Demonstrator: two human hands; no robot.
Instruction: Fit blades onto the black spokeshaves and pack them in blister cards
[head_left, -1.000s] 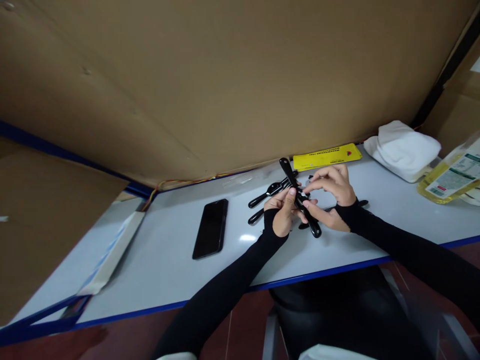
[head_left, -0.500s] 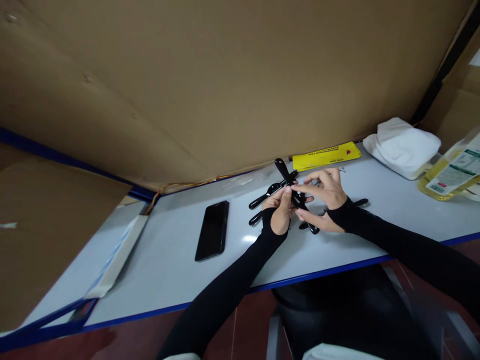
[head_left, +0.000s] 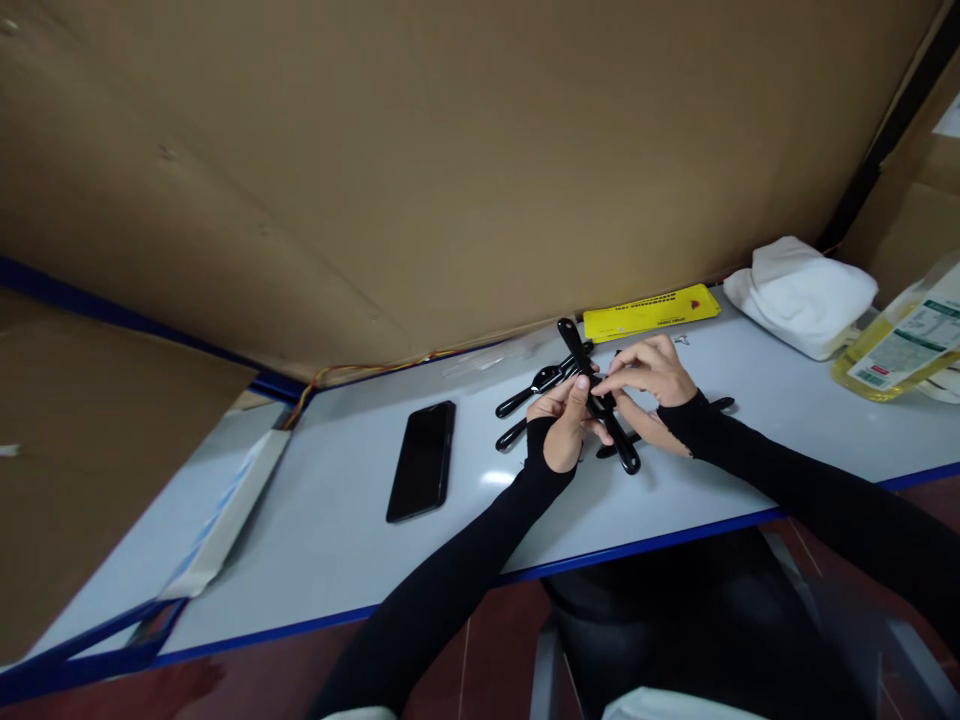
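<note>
My left hand [head_left: 562, 420] and my right hand [head_left: 651, 385] meet over the white table [head_left: 337, 520], both in black arm sleeves. Together they grip a long black plastic handle piece [head_left: 600, 400] that runs slantwise from far left to near right. My left fingers curl round its middle from the left. My right fingers pinch it from the right. Several more black pieces [head_left: 532, 395] lie on the table just behind and to the left of my hands, and one pokes out past my right wrist [head_left: 720, 404].
A black phone [head_left: 422, 458] lies left of my hands. A yellow card [head_left: 649, 312] lies at the cardboard wall [head_left: 450, 150]. A folded white cloth [head_left: 802, 295] and a bottle of yellow liquid [head_left: 896, 350] are at the right. A white strip [head_left: 225, 515] lies far left.
The black piece dipped and shifted slightly between my hands, then came back to nearly the same slant. My right fingers have closed in lower on it.
</note>
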